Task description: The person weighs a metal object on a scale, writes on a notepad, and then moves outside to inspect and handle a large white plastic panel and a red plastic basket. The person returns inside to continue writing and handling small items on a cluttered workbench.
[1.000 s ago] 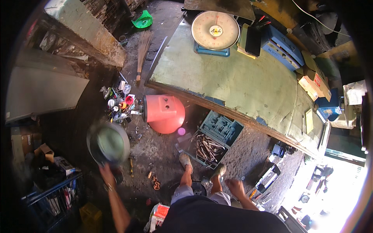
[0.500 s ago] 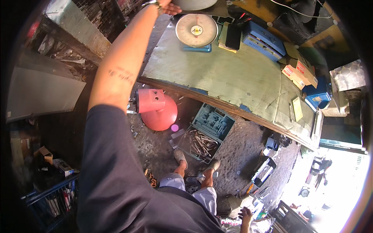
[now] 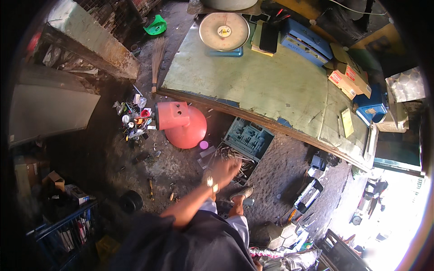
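The gritty floor (image 3: 289,156) is bordered by a green desk (image 3: 271,86). The left hand (image 3: 224,170) is held over wrenches (image 3: 245,168) in an open toolbox (image 3: 248,137); whether it is closed on one cannot be told. The wrenches are judged stiff, fairly heavy and possibly greasy, best gripped around the middle.

Left hand (image 3: 224,171) is motion-blurred; can't read the grip. It covers part of the tools (image 3: 244,168) in the case (image 3: 247,136). 1 foot is hidden behind the left forearm (image 3: 192,201). Top edge cuts the grey round pan (image 3: 229,4). Doorway glare (image 3: 384,246) washes out detail.
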The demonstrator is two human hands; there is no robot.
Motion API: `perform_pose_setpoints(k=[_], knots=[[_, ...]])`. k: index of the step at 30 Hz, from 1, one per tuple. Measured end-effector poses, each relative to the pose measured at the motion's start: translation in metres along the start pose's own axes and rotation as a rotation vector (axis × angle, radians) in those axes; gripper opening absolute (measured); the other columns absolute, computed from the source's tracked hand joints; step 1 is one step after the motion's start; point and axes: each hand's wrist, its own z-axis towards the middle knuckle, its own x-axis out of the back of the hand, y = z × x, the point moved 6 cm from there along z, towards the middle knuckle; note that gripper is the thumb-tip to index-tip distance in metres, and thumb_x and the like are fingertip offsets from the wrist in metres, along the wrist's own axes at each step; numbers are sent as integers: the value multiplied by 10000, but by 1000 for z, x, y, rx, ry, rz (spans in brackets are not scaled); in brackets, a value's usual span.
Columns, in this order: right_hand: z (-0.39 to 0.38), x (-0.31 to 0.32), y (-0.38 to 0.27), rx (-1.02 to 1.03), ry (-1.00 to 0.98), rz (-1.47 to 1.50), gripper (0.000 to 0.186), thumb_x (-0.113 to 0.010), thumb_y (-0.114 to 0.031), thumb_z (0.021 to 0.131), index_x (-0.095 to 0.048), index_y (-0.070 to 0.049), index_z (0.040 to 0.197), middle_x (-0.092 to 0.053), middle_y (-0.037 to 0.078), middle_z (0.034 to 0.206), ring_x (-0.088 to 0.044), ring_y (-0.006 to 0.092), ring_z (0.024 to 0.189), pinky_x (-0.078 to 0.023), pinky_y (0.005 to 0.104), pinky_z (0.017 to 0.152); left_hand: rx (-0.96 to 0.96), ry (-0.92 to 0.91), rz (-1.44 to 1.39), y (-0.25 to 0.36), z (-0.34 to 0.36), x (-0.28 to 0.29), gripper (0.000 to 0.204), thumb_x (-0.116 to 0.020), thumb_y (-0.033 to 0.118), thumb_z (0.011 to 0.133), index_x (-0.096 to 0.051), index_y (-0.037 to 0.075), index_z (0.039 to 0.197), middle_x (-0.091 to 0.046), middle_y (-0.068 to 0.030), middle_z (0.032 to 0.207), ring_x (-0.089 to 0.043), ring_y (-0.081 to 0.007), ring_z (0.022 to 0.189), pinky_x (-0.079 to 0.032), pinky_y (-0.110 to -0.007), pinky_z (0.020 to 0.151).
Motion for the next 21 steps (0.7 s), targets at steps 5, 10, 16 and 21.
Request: perform_pose_setpoints(k=[5,10,16,21], knots=[[-10,42,-100,131,78,145,247,-611,-114,904,-655,-1,1119,-682,92,907,-637,158,727,-548,298,608,278,28,-5,-120,-169,-61,288,-581,352,921,-702,109,1020,-705,-150,845,-683,-341,846,-524,-434,748],[-6,61,-169,248,137,128,266,-620,-146,907,-655,1,1126,-684,85,901,-647,158,748,-547,298,612,351,112,75,-139,-191,-17,252,-594,293,928,-692,79,1018,-696,-112,763,-679,-243,729,-520,-366,663],[-7,50,-163,301,136,-40,302,-641,-142,881,-652,31,1128,-695,100,911,-656,163,835,-520,289,746,132,333,-113,-102,-114,41,270,-571,284,969,-665,35,923,-625,-18,663,-556,-85,582,-451,-272,554],[5,50,-75,153,93,80,329,-658,-180,862,-658,9,1133,-705,113,918,-678,218,705,-530,302,586,-375,449,-191,107,46,181,369,-512,364,983,-623,41,843,-587,-108,654,-593,-221,609,-430,-404,573]])
